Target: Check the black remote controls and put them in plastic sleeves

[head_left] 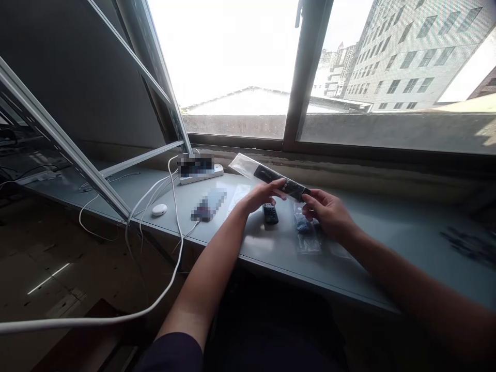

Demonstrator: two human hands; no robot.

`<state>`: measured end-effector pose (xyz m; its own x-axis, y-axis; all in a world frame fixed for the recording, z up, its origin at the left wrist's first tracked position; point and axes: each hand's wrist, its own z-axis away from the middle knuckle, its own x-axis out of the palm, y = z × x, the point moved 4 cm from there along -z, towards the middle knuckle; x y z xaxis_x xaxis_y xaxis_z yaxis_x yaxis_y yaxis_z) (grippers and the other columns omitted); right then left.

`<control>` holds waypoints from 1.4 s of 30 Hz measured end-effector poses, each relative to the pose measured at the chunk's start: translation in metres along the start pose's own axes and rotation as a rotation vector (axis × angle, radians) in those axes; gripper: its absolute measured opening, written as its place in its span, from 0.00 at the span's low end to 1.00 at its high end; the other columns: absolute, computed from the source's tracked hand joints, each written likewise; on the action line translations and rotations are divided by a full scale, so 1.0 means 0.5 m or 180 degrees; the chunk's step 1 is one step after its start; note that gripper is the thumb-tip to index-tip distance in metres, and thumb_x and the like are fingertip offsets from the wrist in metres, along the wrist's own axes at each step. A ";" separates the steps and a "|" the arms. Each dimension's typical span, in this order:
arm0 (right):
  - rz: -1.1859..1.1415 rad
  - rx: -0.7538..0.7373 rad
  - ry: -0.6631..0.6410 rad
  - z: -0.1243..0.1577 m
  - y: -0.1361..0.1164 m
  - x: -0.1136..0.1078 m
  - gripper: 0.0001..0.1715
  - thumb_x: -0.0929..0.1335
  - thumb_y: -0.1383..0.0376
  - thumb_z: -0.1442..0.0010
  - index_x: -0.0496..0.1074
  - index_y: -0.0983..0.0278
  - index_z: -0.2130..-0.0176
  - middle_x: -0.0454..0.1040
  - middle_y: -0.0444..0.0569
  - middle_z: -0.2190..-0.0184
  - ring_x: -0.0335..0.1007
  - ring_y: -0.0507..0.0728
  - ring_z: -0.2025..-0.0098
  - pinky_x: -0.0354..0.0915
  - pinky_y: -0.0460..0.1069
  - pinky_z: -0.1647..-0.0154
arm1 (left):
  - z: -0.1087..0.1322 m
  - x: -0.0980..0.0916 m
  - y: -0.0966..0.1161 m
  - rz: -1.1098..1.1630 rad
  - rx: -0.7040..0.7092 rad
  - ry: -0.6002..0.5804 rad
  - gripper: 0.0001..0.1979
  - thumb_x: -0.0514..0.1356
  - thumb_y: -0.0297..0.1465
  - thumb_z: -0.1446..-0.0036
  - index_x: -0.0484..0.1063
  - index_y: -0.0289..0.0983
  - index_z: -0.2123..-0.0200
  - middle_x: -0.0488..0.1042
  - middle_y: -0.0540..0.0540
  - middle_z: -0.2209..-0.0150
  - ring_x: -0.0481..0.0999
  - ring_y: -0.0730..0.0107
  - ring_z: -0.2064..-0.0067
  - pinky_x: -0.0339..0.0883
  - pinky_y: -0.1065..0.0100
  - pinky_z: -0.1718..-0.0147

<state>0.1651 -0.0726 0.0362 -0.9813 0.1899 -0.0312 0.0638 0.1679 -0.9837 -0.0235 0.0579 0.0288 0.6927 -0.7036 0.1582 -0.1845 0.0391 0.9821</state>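
Observation:
My left hand (260, 196) and my right hand (328, 213) together hold a long black remote control inside a clear plastic sleeve (271, 177), tilted up to the left above the grey ledge (387, 232). The left fingers pinch its middle and the right fingers grip its lower end. Below the hands a second black remote (270, 213) lies on the ledge. A clear bag with something blue in it (307, 232) lies under my right hand.
A white power strip (201, 174) sits by the window. A white round device (159, 209) and a phone (208, 206) lie to the left, with white cables (170, 206) running off the ledge. A slanted metal frame (58, 134) crosses the left side.

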 end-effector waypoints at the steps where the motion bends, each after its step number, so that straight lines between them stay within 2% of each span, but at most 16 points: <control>1: 0.0037 0.0005 0.0013 0.000 0.000 -0.001 0.31 0.82 0.42 0.41 0.81 0.61 0.53 0.79 0.45 0.72 0.70 0.54 0.74 0.70 0.50 0.73 | -0.002 -0.001 0.000 0.0130 0.0035 0.0097 0.29 0.75 0.53 0.42 0.83 0.32 0.55 0.83 0.39 0.61 0.83 0.64 0.60 0.65 0.71 0.72; 5: 0.0017 0.0023 0.0058 -0.004 0.007 -0.001 0.29 0.82 0.43 0.39 0.81 0.61 0.52 0.84 0.51 0.63 0.76 0.56 0.70 0.73 0.49 0.75 | -0.009 -0.005 -0.005 0.0450 0.0002 0.0385 0.23 0.76 0.45 0.40 0.83 0.31 0.54 0.85 0.40 0.61 0.85 0.66 0.64 0.68 0.71 0.72; 9: -0.0112 -0.0035 0.0171 -0.006 0.008 -0.004 0.29 0.82 0.46 0.38 0.80 0.58 0.45 0.84 0.55 0.48 0.86 0.63 0.55 0.79 0.49 0.73 | -0.019 -0.014 -0.010 0.0765 -0.0006 0.0561 0.18 0.75 0.39 0.37 0.83 0.31 0.51 0.86 0.41 0.60 0.87 0.68 0.65 0.74 0.72 0.67; 13: -0.0158 -0.0140 0.0194 0.000 -0.006 -0.003 0.24 0.80 0.50 0.35 0.80 0.55 0.43 0.81 0.55 0.38 0.86 0.67 0.46 0.85 0.51 0.68 | -0.024 -0.029 -0.011 0.0963 0.0107 0.0805 0.16 0.74 0.37 0.37 0.83 0.31 0.53 0.86 0.41 0.61 0.87 0.68 0.67 0.77 0.72 0.65; 21: -0.0103 -0.0204 -0.0031 0.011 -0.025 0.009 0.21 0.79 0.50 0.33 0.83 0.54 0.44 0.79 0.53 0.35 0.86 0.70 0.43 0.88 0.55 0.63 | -0.016 -0.027 -0.004 0.0944 0.0168 0.0972 0.15 0.77 0.35 0.40 0.84 0.31 0.55 0.86 0.41 0.61 0.86 0.69 0.66 0.78 0.70 0.62; 27: -0.0150 -0.0182 -0.0320 0.013 -0.015 0.017 0.23 0.80 0.49 0.33 0.84 0.53 0.42 0.80 0.53 0.35 0.85 0.70 0.42 0.87 0.54 0.63 | -0.015 -0.014 -0.011 0.0798 0.0094 0.0690 0.19 0.79 0.37 0.43 0.86 0.30 0.54 0.87 0.39 0.59 0.85 0.69 0.62 0.78 0.69 0.56; 33: -0.0083 -0.0231 -0.0726 0.020 -0.020 0.029 0.21 0.79 0.46 0.32 0.87 0.52 0.46 0.70 0.50 0.24 0.86 0.71 0.42 0.87 0.57 0.59 | -0.012 -0.014 -0.011 0.0790 0.0031 0.0580 0.20 0.80 0.37 0.44 0.87 0.31 0.53 0.87 0.40 0.60 0.84 0.71 0.65 0.77 0.68 0.56; 42: 0.0007 -0.0308 -0.1193 0.026 -0.020 0.035 0.21 0.78 0.48 0.31 0.87 0.49 0.43 0.58 0.47 0.18 0.85 0.71 0.40 0.88 0.59 0.55 | -0.012 -0.018 -0.017 0.0817 -0.0028 0.0481 0.18 0.81 0.36 0.46 0.86 0.31 0.56 0.86 0.42 0.61 0.82 0.73 0.65 0.76 0.69 0.58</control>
<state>0.1451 -0.0836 0.0433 -0.9783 -0.1734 -0.1134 0.0652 0.2620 -0.9629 -0.0238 0.0681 0.0199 0.7202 -0.5564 0.4143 -0.3615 0.2086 0.9087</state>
